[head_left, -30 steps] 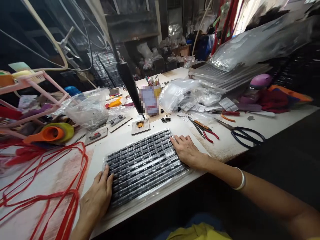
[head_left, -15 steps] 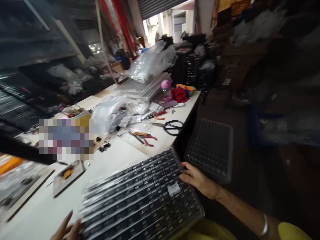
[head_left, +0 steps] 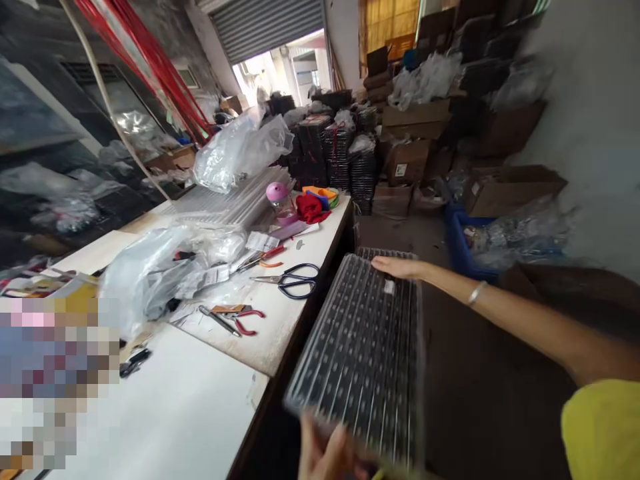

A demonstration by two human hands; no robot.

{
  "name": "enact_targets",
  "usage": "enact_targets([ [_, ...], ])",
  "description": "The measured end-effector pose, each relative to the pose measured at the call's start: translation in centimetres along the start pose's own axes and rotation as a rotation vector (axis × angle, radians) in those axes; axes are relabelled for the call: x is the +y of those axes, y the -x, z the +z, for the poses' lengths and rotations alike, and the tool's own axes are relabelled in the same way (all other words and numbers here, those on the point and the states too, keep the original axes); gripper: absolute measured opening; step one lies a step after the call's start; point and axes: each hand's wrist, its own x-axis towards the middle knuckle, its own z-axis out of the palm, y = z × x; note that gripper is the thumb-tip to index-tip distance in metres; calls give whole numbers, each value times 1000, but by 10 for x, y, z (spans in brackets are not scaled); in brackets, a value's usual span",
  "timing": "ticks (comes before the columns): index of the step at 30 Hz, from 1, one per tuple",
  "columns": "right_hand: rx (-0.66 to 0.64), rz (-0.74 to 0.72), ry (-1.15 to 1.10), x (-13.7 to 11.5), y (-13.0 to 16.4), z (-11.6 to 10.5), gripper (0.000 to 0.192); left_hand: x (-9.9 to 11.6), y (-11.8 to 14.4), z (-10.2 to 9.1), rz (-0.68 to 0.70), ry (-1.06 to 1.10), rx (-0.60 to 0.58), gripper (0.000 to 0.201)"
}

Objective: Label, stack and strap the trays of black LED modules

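Observation:
I hold a long black tray of small parts wrapped in clear plastic (head_left: 365, 353) off the right side of the white table (head_left: 190, 407), over the floor. My right hand (head_left: 400, 267) grips its far end, next to a second black tray (head_left: 387, 253) lying just beyond. My left hand (head_left: 330, 457) holds the near end at the bottom edge of the view and is blurred. The held tray is tilted, with its long side pointing away from me.
On the table lie black scissors (head_left: 296, 280), red-handled pliers (head_left: 235, 317), clear plastic bags (head_left: 165, 267), stacked clear trays (head_left: 235, 200) and a red cloth (head_left: 311, 208). Cardboard boxes (head_left: 515, 187), a blue crate (head_left: 457, 237) and stacks of black trays (head_left: 345, 153) fill the floor beyond.
The tray has come off the table and swung to the right, past the table edge. My view has turned right with it, and my right arm now reaches far out.

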Motion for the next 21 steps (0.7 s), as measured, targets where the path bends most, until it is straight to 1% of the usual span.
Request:
enact_targets([
  [1,37,34,56,5,-14,-15,33,1,-13,28,-108,193,-121,71],
  [2,73,72,113,10,-26,-27,31,3,-27,54,-179,328,-201,74],
  [3,115,110,167,14,-36,-35,31,6,-41,77,-191,412,-238,71],
  [4,159,145,218,18,-45,-39,32,10,-53,96,-198,460,-254,71],
  [5,205,175,265,22,-51,-39,33,14,-64,110,-194,474,-250,70],
  [6,251,197,306,27,-57,-36,34,16,-73,120,-188,457,-237,68],
  [7,294,212,340,31,-61,-31,36,17,-80,125,-193,418,-225,67],
  [9,367,224,390,38,-65,-18,37,14,-87,126,-234,299,-230,62],
  [10,398,226,405,41,-66,-12,39,12,-87,122,-271,223,-259,61],
  [12,456,230,420,46,-63,-2,43,9,-85,111,-319,39,-345,62],
  [13,483,233,421,48,-57,2,46,11,-84,104,-299,-74,-380,63],
  [14,509,237,417,51,-49,7,48,15,-84,97,-232,-196,-388,63],
  [15,536,247,407,54,-38,14,51,22,-88,91,-116,-317,-359,62],
  [16,563,266,391,59,-25,23,54,30,-94,86,37,-425,-296,59],
  [18,627,351,328,70,4,44,64,51,-115,81,372,-567,-108,49],
  [19,652,415,279,76,18,56,71,61,-129,81,484,-596,-54,49],
  [20,663,472,222,83,29,68,74,68,-144,82,525,-602,-68,53],
  [21,665,510,163,89,38,78,75,72,-159,85,494,-584,-160,57],
])
